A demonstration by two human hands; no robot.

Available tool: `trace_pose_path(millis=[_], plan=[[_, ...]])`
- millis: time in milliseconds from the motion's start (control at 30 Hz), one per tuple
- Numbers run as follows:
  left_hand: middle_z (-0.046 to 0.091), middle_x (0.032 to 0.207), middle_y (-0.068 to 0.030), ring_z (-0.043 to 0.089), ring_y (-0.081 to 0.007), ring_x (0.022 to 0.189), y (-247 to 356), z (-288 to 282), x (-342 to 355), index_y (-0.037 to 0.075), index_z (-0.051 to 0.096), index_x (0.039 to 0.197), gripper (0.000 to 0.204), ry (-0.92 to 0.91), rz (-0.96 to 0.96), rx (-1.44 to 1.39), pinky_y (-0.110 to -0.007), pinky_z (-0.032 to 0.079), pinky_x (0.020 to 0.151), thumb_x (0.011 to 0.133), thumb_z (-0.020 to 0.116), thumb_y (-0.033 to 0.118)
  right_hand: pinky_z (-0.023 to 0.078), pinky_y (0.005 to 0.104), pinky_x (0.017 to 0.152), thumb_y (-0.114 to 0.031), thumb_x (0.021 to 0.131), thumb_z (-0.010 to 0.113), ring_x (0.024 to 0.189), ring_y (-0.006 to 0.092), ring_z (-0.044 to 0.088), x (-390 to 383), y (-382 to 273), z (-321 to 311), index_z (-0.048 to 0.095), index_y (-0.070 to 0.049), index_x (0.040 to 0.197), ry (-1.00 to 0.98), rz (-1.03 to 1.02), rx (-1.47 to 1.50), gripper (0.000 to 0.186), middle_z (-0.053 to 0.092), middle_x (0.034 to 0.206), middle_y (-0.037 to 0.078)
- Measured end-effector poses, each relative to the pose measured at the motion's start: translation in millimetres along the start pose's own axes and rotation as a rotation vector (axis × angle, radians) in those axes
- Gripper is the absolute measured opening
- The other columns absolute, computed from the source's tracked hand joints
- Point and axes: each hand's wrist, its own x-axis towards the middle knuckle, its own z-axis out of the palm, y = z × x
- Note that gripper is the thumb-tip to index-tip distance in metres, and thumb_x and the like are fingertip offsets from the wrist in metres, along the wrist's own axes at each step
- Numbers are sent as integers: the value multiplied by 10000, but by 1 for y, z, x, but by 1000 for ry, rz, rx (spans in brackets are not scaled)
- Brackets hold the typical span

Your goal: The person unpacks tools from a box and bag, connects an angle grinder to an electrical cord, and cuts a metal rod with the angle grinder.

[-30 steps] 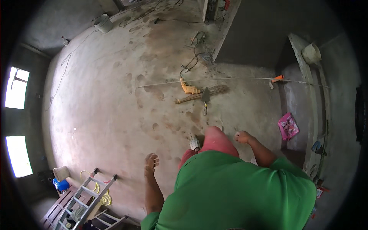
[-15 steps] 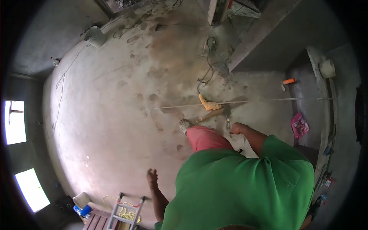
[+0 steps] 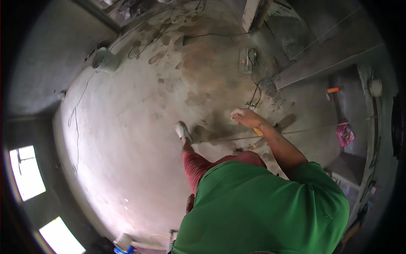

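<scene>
concrete floor (image 3: 139,139) bears a yellow drill (image 3: 257,132), partly hidden by the right forearm (image 3: 282,144) and nearer the body than the right hand (image 3: 243,115). whether that hand is open or closed, i cannot tell.

Floor (image 3: 135,127) leftward lies open; 1 rod (image 3: 313,129) crosses rightward.

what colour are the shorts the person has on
The shorts are a muted red, showing best in the head view.
</scene>
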Motion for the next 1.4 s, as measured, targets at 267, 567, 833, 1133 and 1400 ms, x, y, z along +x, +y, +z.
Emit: trace_pose_path(millis=[267,567,833,1133,1400], plan=[[577,702,-2,528,-143,536,424,-319,210,65,617,1037,153,199,201,534,-326,479,477,943,665,175,525,441,851,-397,893,649,979,352,696,111,-22,80,677,-31,1168,-275,107,-526,459,713,1026,204],[664,1005,-17,618,-140,776,974,-245,240,106,510,1431,535,233,590,264,-286,458,598,948,666,276,413,462,1108,-444,896,647,1291,401,535,232,-82,46,572,-28,1373,111,244,-301,637,580,1381,233],[716,1040,-37,687,-163,791,1069,-105,343,95,533,1416,607,-217,394,705,-333,536,649,905,745,346,304,684,1119,-544,900,646,1426,534,318,447,-85,16,378,-126,1524,96,336,-219,798,327,1566,290],[712,1080,-95,683,-195,862,1195,67,565,48,539,1405,607,-258,246,1006,-366,548,693,905,731,334,289,710,1105,-597,869,663,1468,555,223,519,-105,26,338,-171,1564,217,766,-67,878,152,1630,315],[544,1298,-208,564,-365,1060,1427,128,1002,200,246,1580,864,73,412,1139,-522,516,812,902,694,495,315,640,1107,-543,831,739,1454,524,242,606,-135,54,484,-183,1486,518,825,147,790,222,1588,321]])
